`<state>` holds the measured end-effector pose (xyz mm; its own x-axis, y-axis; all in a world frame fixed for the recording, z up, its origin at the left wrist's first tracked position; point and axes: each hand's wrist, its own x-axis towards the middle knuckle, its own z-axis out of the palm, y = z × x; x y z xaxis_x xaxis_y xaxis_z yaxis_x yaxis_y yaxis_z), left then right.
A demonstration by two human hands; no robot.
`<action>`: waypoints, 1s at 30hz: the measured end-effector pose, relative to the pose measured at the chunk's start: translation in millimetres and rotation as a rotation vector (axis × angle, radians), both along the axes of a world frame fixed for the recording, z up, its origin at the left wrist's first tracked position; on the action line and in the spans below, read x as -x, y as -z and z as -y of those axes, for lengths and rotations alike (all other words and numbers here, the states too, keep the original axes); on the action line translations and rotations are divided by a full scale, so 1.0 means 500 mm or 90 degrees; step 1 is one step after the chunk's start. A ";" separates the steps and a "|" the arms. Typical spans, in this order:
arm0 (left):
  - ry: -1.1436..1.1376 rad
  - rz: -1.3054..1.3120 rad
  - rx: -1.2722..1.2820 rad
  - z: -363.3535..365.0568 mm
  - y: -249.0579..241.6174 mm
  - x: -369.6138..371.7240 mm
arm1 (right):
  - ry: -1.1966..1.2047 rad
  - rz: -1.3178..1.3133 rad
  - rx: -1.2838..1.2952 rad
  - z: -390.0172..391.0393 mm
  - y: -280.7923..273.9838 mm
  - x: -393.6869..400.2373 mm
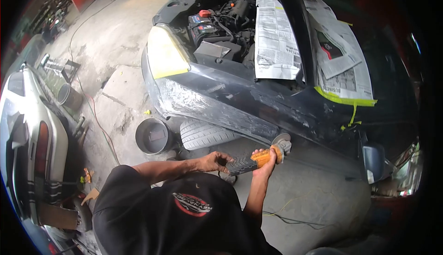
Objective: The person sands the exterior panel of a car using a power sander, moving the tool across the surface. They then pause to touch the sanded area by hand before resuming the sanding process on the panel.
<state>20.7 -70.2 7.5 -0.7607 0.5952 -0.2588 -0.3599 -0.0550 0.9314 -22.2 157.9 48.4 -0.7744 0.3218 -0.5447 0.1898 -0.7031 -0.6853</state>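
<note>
An orange and black angle grinder is held in front of my dark shirt, its disc up against the lower edge of the car's fender in this view. My right hand is wrapped round the grinder's front body, close behind the metal head. At the black rear end of the tool is my left hand, its fingers closed on the handle. The dark fender shows sanded, pale scuffed patches. Below it, part of a tire shows under the wheel arch.
Newspaper with yellow tape covers the windshield area, and the headlight is masked. The engine bay lies exposed. A dark bucket stands beside the tire. Cords run across the floor. A white car is at left.
</note>
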 end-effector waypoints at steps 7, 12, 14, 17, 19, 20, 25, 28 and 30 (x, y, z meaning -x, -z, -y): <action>-0.035 -0.244 0.099 0.005 -0.001 -0.008 | -0.027 -0.013 -0.016 -0.003 0.014 0.002; 0.002 -0.319 0.179 0.054 -0.082 -0.011 | -0.072 -0.003 -0.064 -0.005 0.033 -0.007; -0.061 -0.347 0.191 0.082 -0.096 -0.012 | -0.084 0.000 -0.117 -0.010 0.046 -0.013; -0.160 -0.227 0.133 0.152 -0.277 -0.005 | -0.111 0.000 -0.178 -0.008 0.067 -0.015; -0.271 -0.291 -0.096 0.199 -0.363 -0.001 | -0.133 -0.010 -0.199 -0.013 0.085 -0.026; -0.267 -0.355 -0.188 0.230 -0.443 -0.007 | -0.135 -0.005 -0.230 -0.004 0.085 -0.029; -0.204 -0.777 -0.026 0.195 -0.750 -0.108 | -0.134 -0.034 -0.156 0.047 0.045 -0.040; -0.081 -1.134 0.408 0.144 -0.825 -0.161 | -0.162 -0.075 -0.200 0.058 0.053 -0.050; -0.011 -1.135 0.326 0.120 -0.807 -0.158 | -0.175 -0.024 -0.152 0.062 0.031 -0.043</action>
<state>99.9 -130.4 411.1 -0.3060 0.7174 0.6258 0.9412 0.3267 0.0857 -0.6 127.1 32.8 -0.8677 0.2134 -0.4489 0.3215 -0.4479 -0.8343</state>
